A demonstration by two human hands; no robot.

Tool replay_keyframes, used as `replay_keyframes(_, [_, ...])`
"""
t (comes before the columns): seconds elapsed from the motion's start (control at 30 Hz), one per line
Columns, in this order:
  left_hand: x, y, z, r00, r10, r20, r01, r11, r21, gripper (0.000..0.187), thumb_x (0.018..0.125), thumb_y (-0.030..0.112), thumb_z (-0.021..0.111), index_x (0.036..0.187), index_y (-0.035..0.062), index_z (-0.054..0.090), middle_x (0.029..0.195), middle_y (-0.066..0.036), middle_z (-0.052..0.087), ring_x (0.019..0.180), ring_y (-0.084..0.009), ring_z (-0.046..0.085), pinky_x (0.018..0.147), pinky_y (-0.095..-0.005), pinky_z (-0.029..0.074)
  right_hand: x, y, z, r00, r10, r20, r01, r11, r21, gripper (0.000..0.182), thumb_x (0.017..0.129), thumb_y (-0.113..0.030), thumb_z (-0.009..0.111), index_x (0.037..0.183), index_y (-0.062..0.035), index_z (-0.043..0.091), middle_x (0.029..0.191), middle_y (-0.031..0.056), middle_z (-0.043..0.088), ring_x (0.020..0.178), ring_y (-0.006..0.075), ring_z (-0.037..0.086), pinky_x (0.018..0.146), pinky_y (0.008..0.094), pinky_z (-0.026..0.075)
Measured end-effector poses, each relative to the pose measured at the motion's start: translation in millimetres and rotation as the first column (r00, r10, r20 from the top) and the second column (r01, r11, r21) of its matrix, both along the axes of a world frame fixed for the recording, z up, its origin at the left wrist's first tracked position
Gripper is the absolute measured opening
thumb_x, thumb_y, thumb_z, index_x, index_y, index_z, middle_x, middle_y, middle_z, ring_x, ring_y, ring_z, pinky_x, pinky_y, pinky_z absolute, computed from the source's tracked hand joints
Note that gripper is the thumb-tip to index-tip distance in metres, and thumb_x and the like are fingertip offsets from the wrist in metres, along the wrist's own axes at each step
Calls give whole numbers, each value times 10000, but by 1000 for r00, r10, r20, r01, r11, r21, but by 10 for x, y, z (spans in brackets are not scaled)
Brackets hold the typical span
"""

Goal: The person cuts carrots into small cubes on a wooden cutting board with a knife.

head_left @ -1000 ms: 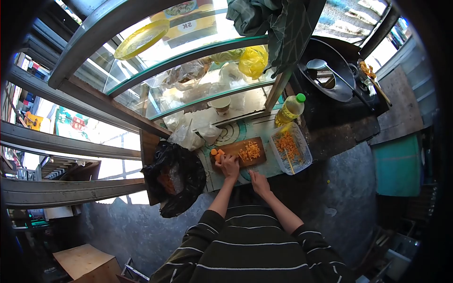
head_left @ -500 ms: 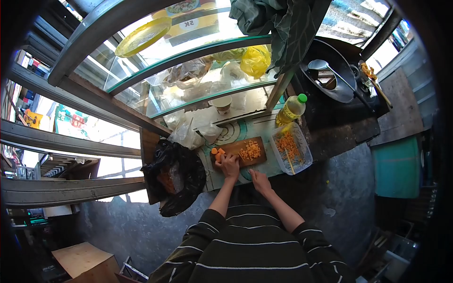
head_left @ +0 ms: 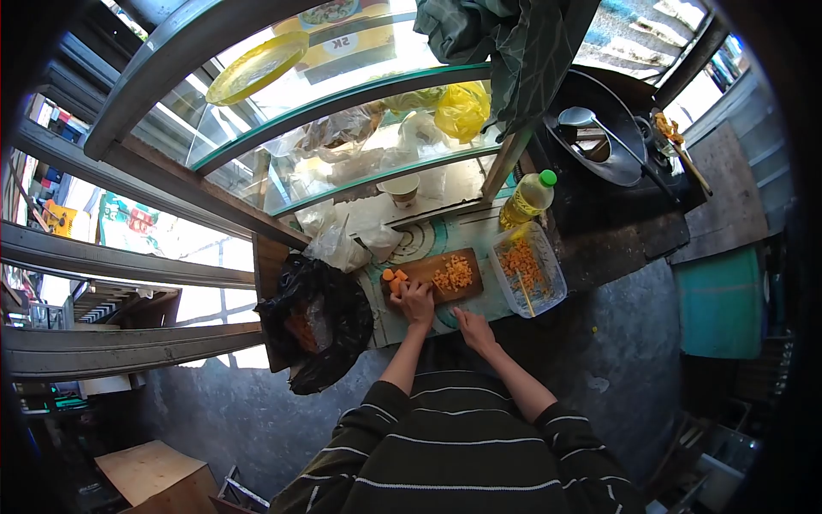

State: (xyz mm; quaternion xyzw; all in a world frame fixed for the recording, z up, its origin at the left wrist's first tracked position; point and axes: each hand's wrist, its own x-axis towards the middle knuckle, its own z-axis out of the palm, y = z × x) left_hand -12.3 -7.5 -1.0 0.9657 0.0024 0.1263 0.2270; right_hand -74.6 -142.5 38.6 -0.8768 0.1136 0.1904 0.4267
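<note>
Carrot chunks (head_left: 390,275) lie at the left end of the cutting board (head_left: 469,293); bent fingers of the left hand (head_left: 415,301) rest against them. Right hand (head_left: 473,331), just off the near edge: fingers curled, grip contents indiscernible.

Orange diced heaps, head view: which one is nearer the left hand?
The orange diced heap on the brown rectangular wooden board, close to the left hand; the other heap lies farther right, inside the clear plastic container.
</note>
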Motion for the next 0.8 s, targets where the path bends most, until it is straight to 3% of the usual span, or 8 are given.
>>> replay_keyframes(0.2, [-8,-13,-18,1000,0,5,0,999,-42,63,657,184,672,698,137,672,809,14,577,886,-197,492,795,-441,254,147,30,-127,999,31,8,-30,997,-66,562,910,-432,314,768,52,562,777,264,567,821,433,526,697,480,395])
replay_keyframes(0.4, [-22,-37,-3,997,58,-43,-59,998,-17,65,649,178,676,698,135,673,855,4,563,897,-199,474,794,-437,256,78,2,-97,1000,1,6,-2,999,35,557,914,-428,304,774,50,554,767,268,560,807,436,522,693,475,395])
replay_keyframes(0.47, [-27,-32,19,998,37,-54,-36,999,16,64,646,163,673,704,135,676,866,-2,558,906,-201,472,786,-431,258,12,-25,-61,999,7,-32,-7,1000,28,539,904,-453,293,901,-16,609,893,252,571,892,426,513,756,482,404])
replay_keyframes(0.57, [-27,-16,7,1000,21,16,-22,999,35,66,649,152,668,711,130,677,850,-8,555,908,-207,476,782,-429,258,-11,-34,-61,997,28,-70,-31,998,-48,542,904,-453,292,900,-13,608,889,246,575,892,420,519,753,484,406])
replay_keyframes(0.8, [-22,-13,5,1000,1,15,-1,1000,-16,73,655,161,669,718,125,678,836,-6,555,907,-212,483,792,-437,254,162,39,-156,1000,13,7,-13,999,-45,551,909,-430,317,803,51,565,784,279,554,819,433,529,688,461,400])
